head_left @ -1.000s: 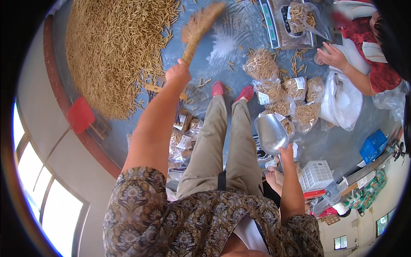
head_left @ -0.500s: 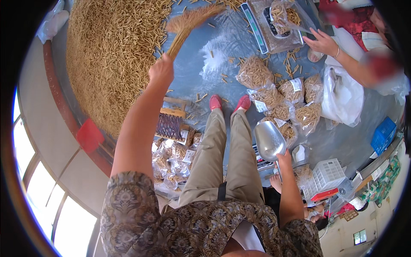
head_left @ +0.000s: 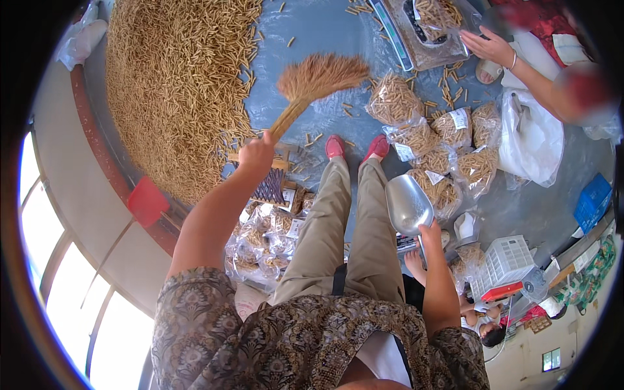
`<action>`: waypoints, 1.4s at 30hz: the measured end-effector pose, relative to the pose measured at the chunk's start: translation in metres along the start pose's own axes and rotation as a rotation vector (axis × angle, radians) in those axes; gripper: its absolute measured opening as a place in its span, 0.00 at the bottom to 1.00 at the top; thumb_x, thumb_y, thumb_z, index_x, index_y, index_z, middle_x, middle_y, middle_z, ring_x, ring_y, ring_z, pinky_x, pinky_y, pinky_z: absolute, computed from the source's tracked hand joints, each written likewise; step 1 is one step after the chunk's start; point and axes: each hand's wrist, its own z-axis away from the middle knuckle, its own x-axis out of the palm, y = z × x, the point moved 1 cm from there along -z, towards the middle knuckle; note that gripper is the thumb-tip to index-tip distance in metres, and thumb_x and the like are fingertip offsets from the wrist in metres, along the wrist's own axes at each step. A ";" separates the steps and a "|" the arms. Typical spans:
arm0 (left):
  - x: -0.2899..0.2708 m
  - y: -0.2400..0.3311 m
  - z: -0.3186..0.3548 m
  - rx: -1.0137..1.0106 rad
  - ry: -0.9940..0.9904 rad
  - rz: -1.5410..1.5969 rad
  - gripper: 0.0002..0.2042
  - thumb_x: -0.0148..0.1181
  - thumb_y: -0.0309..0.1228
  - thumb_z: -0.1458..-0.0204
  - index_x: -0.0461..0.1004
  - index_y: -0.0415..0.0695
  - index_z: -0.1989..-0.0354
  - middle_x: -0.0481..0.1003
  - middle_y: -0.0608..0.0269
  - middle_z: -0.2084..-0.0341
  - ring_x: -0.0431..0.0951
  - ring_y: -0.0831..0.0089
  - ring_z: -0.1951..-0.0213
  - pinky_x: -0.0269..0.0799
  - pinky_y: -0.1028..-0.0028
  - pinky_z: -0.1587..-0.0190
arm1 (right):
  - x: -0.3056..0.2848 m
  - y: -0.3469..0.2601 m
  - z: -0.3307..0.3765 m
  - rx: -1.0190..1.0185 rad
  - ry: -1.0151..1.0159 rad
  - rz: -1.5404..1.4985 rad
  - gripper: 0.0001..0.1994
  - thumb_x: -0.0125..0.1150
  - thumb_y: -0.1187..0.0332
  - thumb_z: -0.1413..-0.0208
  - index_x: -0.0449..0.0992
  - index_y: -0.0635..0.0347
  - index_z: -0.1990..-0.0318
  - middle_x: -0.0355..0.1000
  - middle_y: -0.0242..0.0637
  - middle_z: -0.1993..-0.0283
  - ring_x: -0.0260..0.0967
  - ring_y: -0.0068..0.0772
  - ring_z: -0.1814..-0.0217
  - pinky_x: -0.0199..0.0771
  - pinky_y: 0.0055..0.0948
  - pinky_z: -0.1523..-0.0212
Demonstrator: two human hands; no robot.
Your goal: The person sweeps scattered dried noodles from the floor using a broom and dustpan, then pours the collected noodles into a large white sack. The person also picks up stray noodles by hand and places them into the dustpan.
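My left hand is closed round the handle of a straw hand broom; its bristles fan out to the right over the blue-grey floor. In my right hand is the handle of a metal scoop, whose pan looks bare and lies beside my right leg. A large heap of short brown sticks covers the floor at the far left. Loose sticks are scattered between the heap and my red shoes. Below my left hand stands a dark woven basket.
Clear bags of sticks are grouped right of my feet; more bags lie by my left leg. A scale holds another bag, with a co-worker's hand beside it. Also around are a white crate, a blue crate and a red dustpan.
My left hand has drawn the broom nearer to me, its bristles moving down and right. The scoop stays in my right hand, nearly in place. The co-worker's hand remains near the scale.
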 end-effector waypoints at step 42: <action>0.088 -0.076 0.068 -0.194 -0.129 0.394 0.27 0.52 0.25 0.59 0.52 0.52 0.48 0.71 0.50 0.69 0.75 0.53 0.65 0.71 0.59 0.67 | 0.041 -0.014 0.003 -0.080 -0.019 0.258 0.21 0.48 0.75 0.58 0.61 0.62 0.52 0.67 0.40 0.72 0.63 0.26 0.87 0.58 0.22 0.95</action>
